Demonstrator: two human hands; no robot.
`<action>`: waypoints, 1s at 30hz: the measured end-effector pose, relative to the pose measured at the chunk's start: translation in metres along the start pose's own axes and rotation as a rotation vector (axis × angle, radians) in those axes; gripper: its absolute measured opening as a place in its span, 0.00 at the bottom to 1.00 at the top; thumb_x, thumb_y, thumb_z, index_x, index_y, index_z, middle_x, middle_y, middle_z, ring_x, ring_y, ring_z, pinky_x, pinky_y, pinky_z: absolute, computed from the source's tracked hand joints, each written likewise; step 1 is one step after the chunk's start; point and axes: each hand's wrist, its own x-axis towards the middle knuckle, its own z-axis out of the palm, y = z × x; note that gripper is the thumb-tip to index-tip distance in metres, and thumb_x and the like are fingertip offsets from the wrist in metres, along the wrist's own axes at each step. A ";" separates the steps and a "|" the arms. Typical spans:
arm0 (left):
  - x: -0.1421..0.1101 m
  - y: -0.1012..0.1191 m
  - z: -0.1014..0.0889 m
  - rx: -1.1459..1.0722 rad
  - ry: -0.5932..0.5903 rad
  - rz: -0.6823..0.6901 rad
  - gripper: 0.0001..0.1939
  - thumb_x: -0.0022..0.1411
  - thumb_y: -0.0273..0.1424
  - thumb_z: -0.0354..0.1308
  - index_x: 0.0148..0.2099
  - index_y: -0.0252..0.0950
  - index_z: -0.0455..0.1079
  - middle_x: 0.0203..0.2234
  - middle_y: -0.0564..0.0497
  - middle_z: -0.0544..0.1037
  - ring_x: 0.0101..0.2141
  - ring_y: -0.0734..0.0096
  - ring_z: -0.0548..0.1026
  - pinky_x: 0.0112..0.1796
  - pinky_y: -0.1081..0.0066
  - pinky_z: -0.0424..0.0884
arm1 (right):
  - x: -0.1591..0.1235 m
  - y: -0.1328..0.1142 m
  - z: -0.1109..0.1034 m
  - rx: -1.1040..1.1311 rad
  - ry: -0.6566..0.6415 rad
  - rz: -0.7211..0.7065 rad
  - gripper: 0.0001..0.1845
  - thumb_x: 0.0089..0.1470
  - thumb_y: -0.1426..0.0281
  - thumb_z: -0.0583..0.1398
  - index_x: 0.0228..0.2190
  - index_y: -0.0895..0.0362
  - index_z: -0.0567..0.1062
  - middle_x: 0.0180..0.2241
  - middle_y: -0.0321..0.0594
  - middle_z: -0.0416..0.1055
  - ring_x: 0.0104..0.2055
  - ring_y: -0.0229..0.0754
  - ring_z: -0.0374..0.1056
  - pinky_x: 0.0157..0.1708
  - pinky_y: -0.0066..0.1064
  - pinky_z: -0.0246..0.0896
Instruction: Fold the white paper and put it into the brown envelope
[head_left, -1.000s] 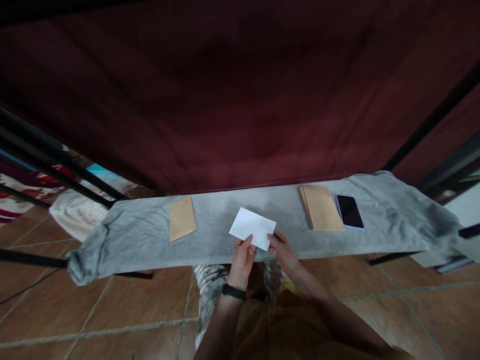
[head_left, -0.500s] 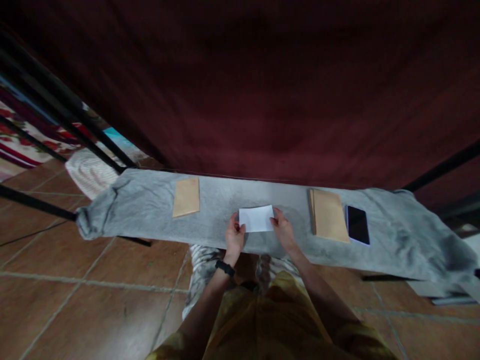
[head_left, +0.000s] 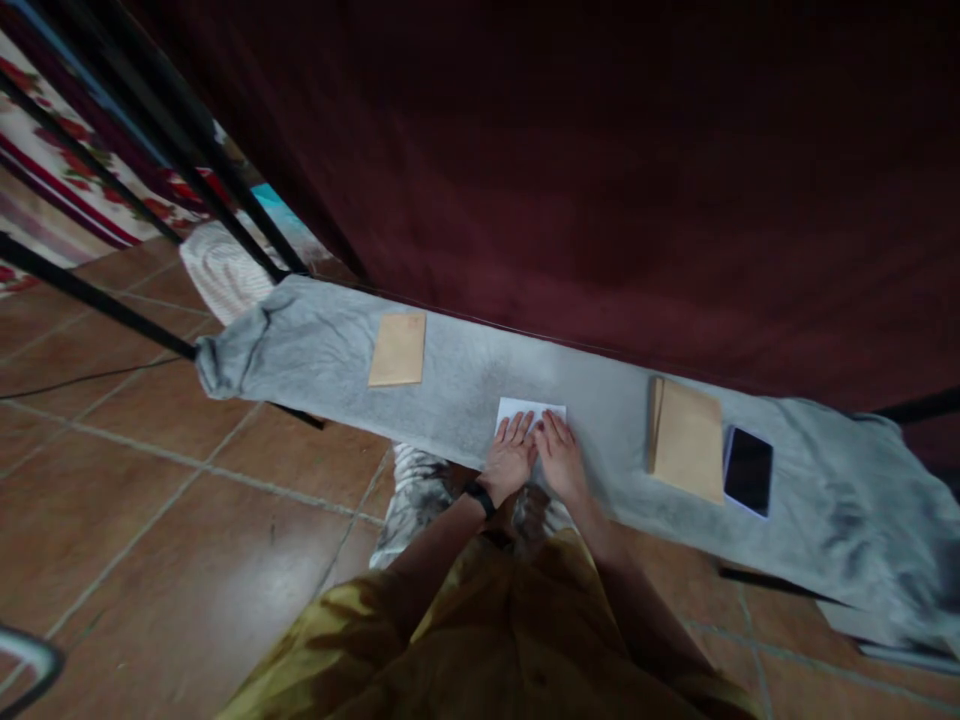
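Note:
A folded white sheet of paper [head_left: 517, 405] lies on the grey cloth of the narrow bench, its lower part hidden under my hands. My left hand [head_left: 510, 455] rests flat on the paper's left half with its fingers stretched out; a black band is on that wrist. Beside it, my right hand [head_left: 559, 455] presses on the right half, fingers also extended. The two hands touch or nearly touch at the middle. Neither one grips anything.
A brown envelope [head_left: 398, 349] lies to the left on the grey cloth [head_left: 480, 365]. To the right is a stack of brown envelopes [head_left: 688, 440], with a dark-screened phone [head_left: 748, 471] beside it. A dark red curtain [head_left: 525, 200] hangs behind; black metal bars [head_left: 105, 305] stand at left.
My hands have let go of the paper's side edges and now lie flat on top of it, closer together. The paper is down on the cloth. The camera view has tilted.

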 end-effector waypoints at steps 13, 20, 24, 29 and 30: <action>-0.016 -0.014 -0.004 0.440 -0.033 0.185 0.32 0.73 0.43 0.43 0.72 0.32 0.51 0.70 0.40 0.54 0.70 0.57 0.51 0.68 0.53 0.46 | -0.042 0.024 -0.012 -0.245 -0.024 -0.169 0.32 0.70 0.60 0.45 0.67 0.67 0.55 0.67 0.58 0.55 0.68 0.55 0.53 0.65 0.52 0.47; -0.011 -0.011 -0.002 0.472 -0.054 0.223 0.29 0.73 0.40 0.41 0.71 0.32 0.53 0.70 0.41 0.55 0.70 0.60 0.51 0.68 0.53 0.46 | -0.044 0.023 -0.012 -0.244 -0.028 -0.154 0.33 0.70 0.60 0.45 0.68 0.67 0.54 0.67 0.58 0.55 0.69 0.55 0.52 0.66 0.53 0.47; 0.004 -0.006 0.007 0.418 -0.083 0.256 0.27 0.74 0.38 0.39 0.70 0.34 0.54 0.70 0.44 0.55 0.70 0.62 0.51 0.68 0.53 0.44 | -0.044 0.022 -0.013 -0.254 -0.057 -0.150 0.29 0.70 0.66 0.44 0.67 0.65 0.56 0.69 0.54 0.52 0.70 0.53 0.49 0.66 0.53 0.46; 0.032 -0.007 0.017 0.393 -0.067 0.229 0.28 0.75 0.40 0.37 0.70 0.35 0.55 0.70 0.44 0.56 0.69 0.63 0.52 0.68 0.54 0.46 | -0.041 0.019 -0.014 -0.261 -0.070 -0.131 0.29 0.69 0.68 0.45 0.67 0.66 0.56 0.68 0.54 0.54 0.71 0.53 0.49 0.67 0.52 0.45; 0.036 -0.010 0.016 0.392 -0.062 0.216 0.29 0.75 0.41 0.37 0.70 0.34 0.55 0.70 0.44 0.56 0.69 0.63 0.52 0.68 0.55 0.46 | -0.040 0.018 -0.014 -0.258 -0.066 -0.118 0.30 0.69 0.66 0.46 0.67 0.67 0.56 0.68 0.54 0.54 0.70 0.53 0.49 0.67 0.51 0.45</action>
